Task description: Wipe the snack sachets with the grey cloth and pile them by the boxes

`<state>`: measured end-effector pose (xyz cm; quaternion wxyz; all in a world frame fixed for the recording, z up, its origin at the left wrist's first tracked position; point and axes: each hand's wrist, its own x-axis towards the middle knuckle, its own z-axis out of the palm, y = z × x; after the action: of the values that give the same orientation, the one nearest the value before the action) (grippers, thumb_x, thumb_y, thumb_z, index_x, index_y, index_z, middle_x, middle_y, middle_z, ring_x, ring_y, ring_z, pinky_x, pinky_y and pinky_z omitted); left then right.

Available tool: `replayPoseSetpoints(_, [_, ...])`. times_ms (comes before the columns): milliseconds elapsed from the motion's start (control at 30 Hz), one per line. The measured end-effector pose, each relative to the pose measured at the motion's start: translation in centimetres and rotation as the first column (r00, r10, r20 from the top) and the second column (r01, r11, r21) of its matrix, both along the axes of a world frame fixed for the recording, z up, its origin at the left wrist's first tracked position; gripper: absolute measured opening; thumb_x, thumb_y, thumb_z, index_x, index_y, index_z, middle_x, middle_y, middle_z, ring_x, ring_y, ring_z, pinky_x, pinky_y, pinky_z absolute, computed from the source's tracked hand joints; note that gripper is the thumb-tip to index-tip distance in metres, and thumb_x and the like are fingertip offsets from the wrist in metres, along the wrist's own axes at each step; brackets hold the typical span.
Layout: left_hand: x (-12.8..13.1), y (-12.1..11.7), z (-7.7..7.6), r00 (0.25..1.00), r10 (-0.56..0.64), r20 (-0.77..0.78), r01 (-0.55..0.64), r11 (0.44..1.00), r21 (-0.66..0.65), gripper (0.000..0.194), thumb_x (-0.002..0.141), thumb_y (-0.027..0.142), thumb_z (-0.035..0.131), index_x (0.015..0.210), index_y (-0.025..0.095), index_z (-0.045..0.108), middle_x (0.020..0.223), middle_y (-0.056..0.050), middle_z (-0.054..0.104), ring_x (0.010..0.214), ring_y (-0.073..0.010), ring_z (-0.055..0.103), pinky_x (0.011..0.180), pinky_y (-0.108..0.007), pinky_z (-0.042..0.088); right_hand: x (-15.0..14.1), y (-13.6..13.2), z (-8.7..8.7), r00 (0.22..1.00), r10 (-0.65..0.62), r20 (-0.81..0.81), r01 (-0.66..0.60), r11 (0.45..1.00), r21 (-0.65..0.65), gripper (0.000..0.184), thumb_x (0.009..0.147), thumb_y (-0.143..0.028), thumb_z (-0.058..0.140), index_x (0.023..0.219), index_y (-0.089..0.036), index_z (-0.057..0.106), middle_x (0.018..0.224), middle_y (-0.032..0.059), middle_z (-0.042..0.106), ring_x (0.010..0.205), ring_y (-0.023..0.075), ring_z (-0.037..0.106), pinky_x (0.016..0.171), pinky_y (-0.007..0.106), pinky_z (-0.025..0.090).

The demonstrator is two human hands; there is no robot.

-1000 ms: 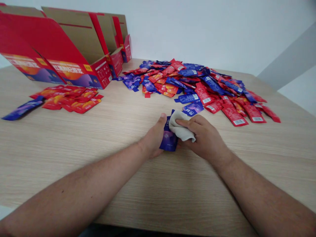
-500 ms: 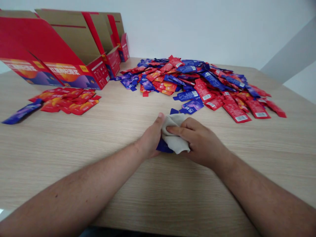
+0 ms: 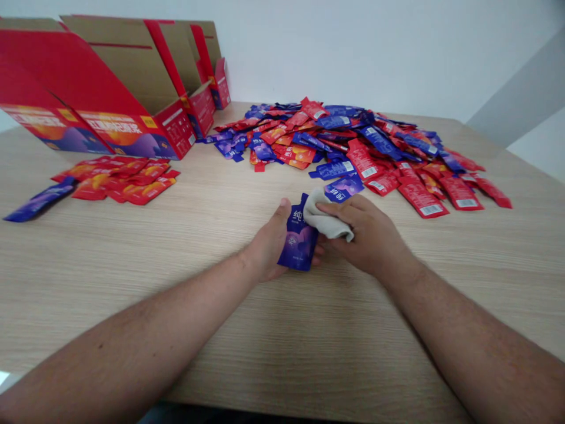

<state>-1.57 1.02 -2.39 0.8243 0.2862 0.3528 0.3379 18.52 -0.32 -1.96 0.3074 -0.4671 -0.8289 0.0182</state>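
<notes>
My left hand (image 3: 268, 244) grips a purple sachet (image 3: 298, 242) by its left edge, just above the wooden table (image 3: 185, 235). My right hand (image 3: 368, 235) holds a crumpled white cloth (image 3: 324, 219) and presses it against the sachet's upper right part. The sachet's lower half shows below the cloth. Both hands are closed on what they hold, near the table's middle.
A large heap of red and purple sachets (image 3: 366, 153) lies behind my hands to the right. A smaller group of red sachets (image 3: 121, 179) and one purple sachet (image 3: 39, 200) lie at the left. Open red cardboard boxes (image 3: 110, 88) stand at the back left.
The cloth in my right hand has slid up from the sachet's lower part to its top, baring the purple face. My left hand has kept hold of the sachet.
</notes>
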Motion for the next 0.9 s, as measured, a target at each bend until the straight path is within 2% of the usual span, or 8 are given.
replayPoseSetpoints(67, [0.01, -0.02, 0.06, 1.0, 0.007, -0.002, -0.007, 1.0, 0.005, 0.086, 0.112, 0.069, 0.015, 0.128, 0.011, 0.076, 0.085, -0.015, 0.079, 0.06, -0.0203, 0.071, 0.059, -0.031, 0.059, 0.0, -0.02, 0.04, 1.0, 0.011, -0.008, -0.011, 1.0, 0.006, 0.052, 0.088, -0.021, 0.074, 0.139, -0.024, 0.076, 0.107, 0.011, 0.075, 0.097, 0.0294, 0.071, 0.083, 0.042, 0.062])
replayPoseSetpoints(200, [0.22, -0.16, 0.12, 0.994, 0.066, 0.085, -0.069, 0.997, 0.038, 0.077, 0.114, 0.067, 0.022, 0.134, 0.015, 0.075, 0.092, -0.013, 0.081, 0.067, -0.0195, 0.074, 0.067, -0.03, 0.061, -0.32, -0.36, 0.12, 0.99, 0.136, 0.038, -0.134, 0.99, -0.047, 0.055, 0.087, -0.025, 0.078, 0.142, -0.026, 0.075, 0.11, 0.0108, 0.074, 0.097, 0.0283, 0.071, 0.081, 0.04, 0.061])
replayPoseSetpoints(367, [-0.1, -0.1, 0.2, 1.0, -0.003, 0.0, 0.003, 1.0, 0.003, 0.086, 0.111, 0.072, 0.016, 0.125, 0.013, 0.077, 0.087, -0.015, 0.08, 0.062, -0.0212, 0.072, 0.062, -0.033, 0.061, -0.02, 0.11, 0.08, 1.0, -0.011, 0.006, 0.011, 1.0, 0.014, 0.052, 0.086, -0.02, 0.074, 0.138, -0.022, 0.077, 0.104, 0.0113, 0.075, 0.095, 0.0292, 0.07, 0.084, 0.042, 0.062])
replayPoseSetpoints(533, [0.16, -0.16, 0.2, 0.996, 0.045, 0.08, -0.049, 0.998, 0.05, 0.078, 0.114, 0.066, 0.02, 0.137, 0.014, 0.073, 0.093, -0.014, 0.081, 0.071, -0.0214, 0.076, 0.068, -0.032, 0.061, -0.37, -0.37, 0.31, 0.989, 0.138, 0.057, -0.135, 0.99, -0.049, 0.055, 0.086, -0.025, 0.076, 0.141, -0.024, 0.075, 0.111, 0.0119, 0.074, 0.098, 0.0289, 0.07, 0.081, 0.04, 0.061])
replayPoseSetpoints(733, [-0.09, -0.16, 0.29, 1.0, 0.001, 0.004, -0.001, 1.0, -0.007, 0.084, 0.112, 0.07, 0.018, 0.13, 0.012, 0.075, 0.091, -0.016, 0.08, 0.065, -0.0222, 0.073, 0.062, -0.034, 0.062, 0.0, 0.13, 0.18, 1.0, 0.001, 0.014, -0.001, 1.0, 0.005, 0.052, 0.086, -0.019, 0.074, 0.139, -0.02, 0.077, 0.105, 0.0128, 0.074, 0.096, 0.0295, 0.07, 0.083, 0.043, 0.06])
replayPoseSetpoints(900, [-0.05, -0.07, -0.21, 0.996, 0.032, 0.089, -0.035, 0.999, 0.033, 0.077, 0.111, 0.072, 0.029, 0.132, 0.014, 0.075, 0.092, -0.013, 0.08, 0.069, -0.021, 0.075, 0.062, -0.029, 0.059, -0.33, -0.3, 0.18, 0.99, 0.126, 0.058, -0.123, 0.991, -0.048, 0.054, 0.087, -0.025, 0.078, 0.141, -0.023, 0.075, 0.113, 0.0121, 0.074, 0.099, 0.0284, 0.07, 0.083, 0.04, 0.06])
